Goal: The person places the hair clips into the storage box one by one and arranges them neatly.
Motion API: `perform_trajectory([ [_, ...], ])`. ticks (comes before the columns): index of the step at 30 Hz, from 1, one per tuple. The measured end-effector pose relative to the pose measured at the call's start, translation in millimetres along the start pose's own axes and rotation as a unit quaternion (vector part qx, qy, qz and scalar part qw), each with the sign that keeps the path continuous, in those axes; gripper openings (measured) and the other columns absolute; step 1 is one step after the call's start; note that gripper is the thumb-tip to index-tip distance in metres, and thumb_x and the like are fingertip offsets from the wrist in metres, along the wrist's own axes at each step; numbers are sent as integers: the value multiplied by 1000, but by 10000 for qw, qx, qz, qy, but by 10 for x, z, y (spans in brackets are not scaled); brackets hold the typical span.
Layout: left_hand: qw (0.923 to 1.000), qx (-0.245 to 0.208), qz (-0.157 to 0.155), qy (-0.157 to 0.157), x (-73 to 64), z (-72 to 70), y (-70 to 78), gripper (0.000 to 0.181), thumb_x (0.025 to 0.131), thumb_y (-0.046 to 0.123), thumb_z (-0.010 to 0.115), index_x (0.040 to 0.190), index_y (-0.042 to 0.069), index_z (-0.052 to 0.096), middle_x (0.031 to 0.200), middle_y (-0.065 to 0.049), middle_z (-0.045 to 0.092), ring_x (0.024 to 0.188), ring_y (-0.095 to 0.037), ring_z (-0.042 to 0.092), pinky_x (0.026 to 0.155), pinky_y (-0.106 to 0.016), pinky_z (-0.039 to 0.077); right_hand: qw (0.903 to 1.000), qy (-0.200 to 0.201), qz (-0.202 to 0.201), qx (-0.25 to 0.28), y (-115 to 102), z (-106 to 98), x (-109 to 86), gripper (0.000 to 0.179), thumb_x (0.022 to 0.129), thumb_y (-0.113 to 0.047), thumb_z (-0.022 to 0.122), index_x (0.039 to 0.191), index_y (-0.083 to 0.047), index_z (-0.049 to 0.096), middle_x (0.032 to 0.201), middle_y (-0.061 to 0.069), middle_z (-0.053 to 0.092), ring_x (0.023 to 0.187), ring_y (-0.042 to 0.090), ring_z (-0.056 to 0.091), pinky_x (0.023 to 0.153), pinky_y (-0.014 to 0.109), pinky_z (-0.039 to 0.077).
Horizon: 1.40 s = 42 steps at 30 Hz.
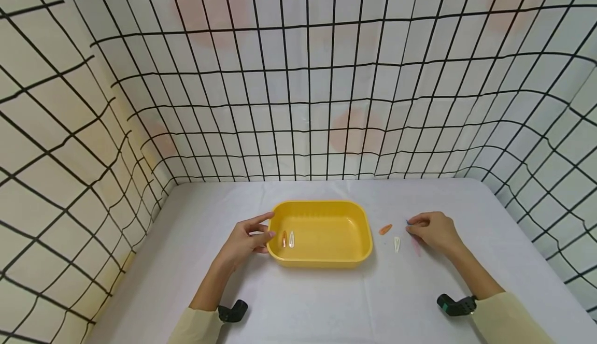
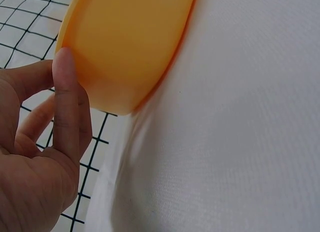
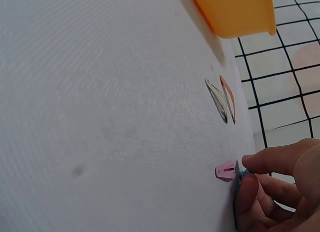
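Fingers [image 3: 280,159] of the right hand [image 1: 434,231] pinch a blue hair clip [image 3: 245,172], best lifted clear of the pink snap clip [image 3: 225,171] beside it, right of the orange snap clip [image 1: 385,229], white snap clip [image 1: 397,244] and yellow tray [image 1: 322,262], whose left rim the left hand [image 1: 244,239] grips.

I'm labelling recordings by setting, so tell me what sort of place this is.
Probably a staged tabletop recording booth: a white-covered table, a black grid rising behind and beside it, and black devices worn on both wrists.
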<state>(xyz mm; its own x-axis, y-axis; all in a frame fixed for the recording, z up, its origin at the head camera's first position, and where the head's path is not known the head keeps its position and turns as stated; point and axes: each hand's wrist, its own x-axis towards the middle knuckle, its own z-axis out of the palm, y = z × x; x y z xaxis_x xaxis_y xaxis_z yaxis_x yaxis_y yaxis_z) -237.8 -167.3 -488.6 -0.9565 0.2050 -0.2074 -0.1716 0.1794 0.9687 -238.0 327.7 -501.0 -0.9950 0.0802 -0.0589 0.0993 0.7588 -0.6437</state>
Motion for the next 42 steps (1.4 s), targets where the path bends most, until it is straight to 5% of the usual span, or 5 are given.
perform_trajectory([
  [20, 10000, -61, -5, -23, -11, -3, 21, 60, 90, 11, 80, 146, 23, 60, 113, -16, 63, 68, -19, 68, 65, -30, 65, 9950, -307, 350, 886, 23, -49, -11, 36, 100, -23, 66, 121, 7, 67, 92, 6, 74, 73, 13, 67, 62, 24, 60],
  [33, 9999, -105, 31, -55, 1, -6, 9, 61, 89, 11, 80, 146, 22, 60, 112, -16, 63, 67, -19, 69, 65, -31, 65, 9761, -701, 140, 2054, -56, -121, -19, 42, 103, -18, 63, 129, 15, 58, 95, 4, 75, 76, 11, 73, 71, 25, 63],
  [42, 10000, -59, -6, 23, 3, -1, -3, 60, 89, 9, 80, 145, 23, 62, 111, -15, 63, 67, -20, 69, 64, -30, 65, 9668, -938, 67, 2375, -192, -106, -17, 43, 103, -15, 62, 131, 16, 55, 98, 4, 71, 79, 9, 70, 74, 24, 63],
])
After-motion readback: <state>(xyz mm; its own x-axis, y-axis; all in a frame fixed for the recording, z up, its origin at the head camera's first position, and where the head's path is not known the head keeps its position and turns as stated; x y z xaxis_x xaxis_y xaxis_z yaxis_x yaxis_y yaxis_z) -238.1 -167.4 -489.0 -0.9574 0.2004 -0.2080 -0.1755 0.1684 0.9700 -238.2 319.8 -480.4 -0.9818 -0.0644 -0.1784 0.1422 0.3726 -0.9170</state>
